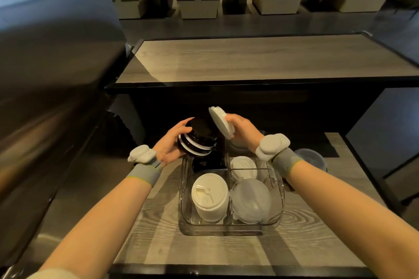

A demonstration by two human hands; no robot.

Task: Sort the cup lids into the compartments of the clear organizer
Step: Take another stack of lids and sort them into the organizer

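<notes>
A clear organizer (231, 227) with four compartments stands on the grey wood-grain counter. White lids (209, 197) fill its near left compartment and translucent lids (251, 199) its near right. Black lids (207, 163) lie in the far left compartment, white lids (243, 165) in the far right. Above the far left compartment my left hand (172, 142) grips a mixed stack of black and white lids (199, 138). My right hand (243, 130) holds a single white lid (221, 121) tilted on edge just right of that stack.
The counter (158, 238) has a dark front edge. A clear container (311, 158) sits behind my right wrist. A raised wooden ledge (249, 59) runs behind the organizer. A steel surface (45, 120) lies to the left. Booth seats and tables stand far back.
</notes>
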